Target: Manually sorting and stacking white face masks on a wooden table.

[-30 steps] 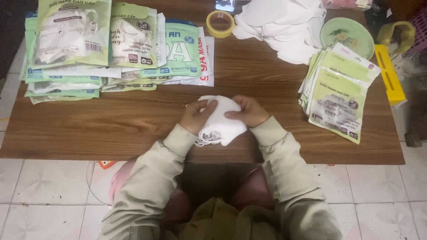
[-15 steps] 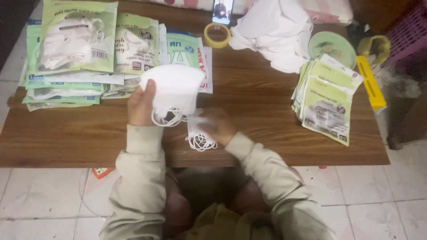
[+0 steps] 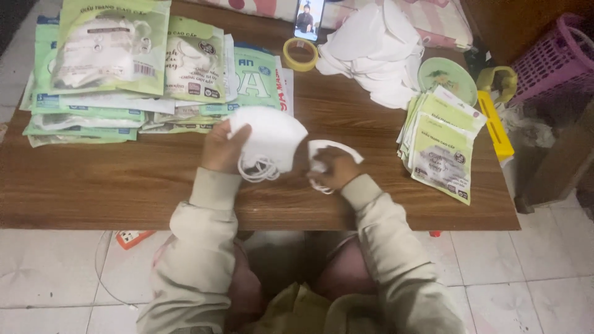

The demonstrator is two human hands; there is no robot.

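While my left hand (image 3: 221, 148) grips a white mask (image 3: 272, 137) above the bench (image 3: 124, 185), my right hand (image 3: 334, 168) clutches a second mask (image 3: 331, 148) just beside it, near green packets (image 3: 442, 148).

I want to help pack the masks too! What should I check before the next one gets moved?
1. Left hand has a firm hold on the white mask: ok, fingers wrap its edge.
2. Ear loops free of tangles: cannot tell, they hang bunched below the mask.
3. Right hand holds the second mask: ok, but it is folded small under the fingers.
4. Bare table in front to work on: ok.
5. Empty pouches within sight on the right: ok, fanned in a stack.
6. Loose mask pile stays on the table: ok.
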